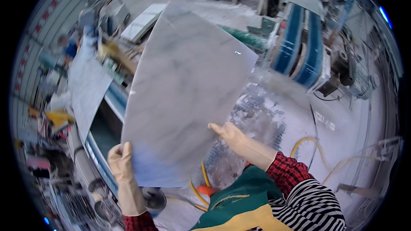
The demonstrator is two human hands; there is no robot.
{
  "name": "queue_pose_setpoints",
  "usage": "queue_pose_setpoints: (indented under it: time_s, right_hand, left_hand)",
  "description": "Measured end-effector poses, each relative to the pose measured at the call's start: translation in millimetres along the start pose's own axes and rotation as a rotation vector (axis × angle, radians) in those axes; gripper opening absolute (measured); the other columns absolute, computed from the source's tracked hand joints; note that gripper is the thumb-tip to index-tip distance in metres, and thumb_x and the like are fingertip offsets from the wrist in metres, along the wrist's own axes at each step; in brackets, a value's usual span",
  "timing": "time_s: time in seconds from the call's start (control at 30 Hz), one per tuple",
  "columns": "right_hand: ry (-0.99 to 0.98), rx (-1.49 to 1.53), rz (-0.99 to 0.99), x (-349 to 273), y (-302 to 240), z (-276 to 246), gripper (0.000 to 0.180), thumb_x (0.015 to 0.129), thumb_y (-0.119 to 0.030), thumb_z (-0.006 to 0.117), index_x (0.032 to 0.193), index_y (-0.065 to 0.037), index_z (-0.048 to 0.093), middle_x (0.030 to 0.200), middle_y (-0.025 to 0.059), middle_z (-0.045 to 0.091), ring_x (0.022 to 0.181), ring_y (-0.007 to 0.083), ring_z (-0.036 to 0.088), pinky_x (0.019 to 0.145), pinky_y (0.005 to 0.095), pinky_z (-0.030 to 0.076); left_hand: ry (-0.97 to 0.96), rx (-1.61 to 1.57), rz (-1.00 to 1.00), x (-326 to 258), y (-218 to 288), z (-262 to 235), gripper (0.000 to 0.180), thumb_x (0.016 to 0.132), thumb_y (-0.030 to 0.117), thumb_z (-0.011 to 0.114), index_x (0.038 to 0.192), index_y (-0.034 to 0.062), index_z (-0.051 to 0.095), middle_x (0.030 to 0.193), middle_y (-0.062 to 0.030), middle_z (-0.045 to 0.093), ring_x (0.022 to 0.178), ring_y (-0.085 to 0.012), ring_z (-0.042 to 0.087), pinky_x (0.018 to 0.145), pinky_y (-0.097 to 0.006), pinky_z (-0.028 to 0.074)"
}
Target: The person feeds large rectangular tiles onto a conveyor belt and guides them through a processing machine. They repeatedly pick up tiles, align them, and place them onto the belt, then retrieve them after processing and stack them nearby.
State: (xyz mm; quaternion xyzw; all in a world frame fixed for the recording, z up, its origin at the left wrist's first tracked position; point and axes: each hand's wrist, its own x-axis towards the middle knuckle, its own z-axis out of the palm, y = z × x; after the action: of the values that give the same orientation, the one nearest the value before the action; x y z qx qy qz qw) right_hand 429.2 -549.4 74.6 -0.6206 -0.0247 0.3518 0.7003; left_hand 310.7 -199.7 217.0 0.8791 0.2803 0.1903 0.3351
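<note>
A large marble slab [184,94] is held up in the air in front of the person, above a wet grey floor [295,115], carried by nothing but the two hands. Its long axis runs from the near edge by the hands up and away toward the far end of the workshop, leaning slightly to the right. It is thin, flat and pale grey-white with faint darker grey veins; the near lower part looks bluish in shadow.

The left hand [121,160], in a cream rubber glove, is closed around the slab's lower left corner, fingers wrapped over the edge. The right hand [229,132], gloved the same, lies mostly open against the slab's lower right edge, thumb on the face.

Another pale slab [87,90] lies to the left. Blue machine frames [299,47] stand at upper right, and yellow hoses [308,143] curl on the floor.
</note>
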Motion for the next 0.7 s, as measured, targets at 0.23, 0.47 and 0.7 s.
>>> queue_pose_setpoints:
  time_s: [0.23,0.47,0.7]
  right_hand:
    - [0.478,0.173,-0.338,24,-29,-229,0.051,0.108,-0.033,0.074,0.134,0.010,0.072,0.125,0.0200,0.077,0.106,0.0231,0.074,0.092,0.0373,0.061]
    - [0.761,-1.045,-0.703,-24,36,-435,0.062,0.093,0.012,0.059,0.152,-0.008,0.064,0.144,0.0184,0.073,0.123,0.0419,0.070,0.112,0.0450,0.054]
    - [0.863,-1.051,-0.422,-103,37,-424,0.072,0.093,0.017,0.051,0.159,-0.009,0.057,0.151,0.0176,0.067,0.134,0.0429,0.063,0.122,0.0495,0.046]
  left_hand:
    - [-0.330,-0.305,0.017,48,58,289,0.054,0.104,0.049,0.076,0.104,-0.0039,0.083,0.081,-0.0002,0.074,0.074,-0.0093,0.061,0.068,-0.033,0.050]
    - [-0.638,-0.286,-0.089,-17,136,477,0.058,0.106,0.054,0.070,0.114,-0.0023,0.083,0.098,-0.0098,0.083,0.091,-0.0177,0.074,0.083,-0.039,0.057]
    - [-0.782,-0.036,-0.209,-60,198,503,0.061,0.102,0.060,0.072,0.125,0.0041,0.081,0.103,-0.0071,0.080,0.099,-0.0185,0.072,0.094,-0.036,0.053]
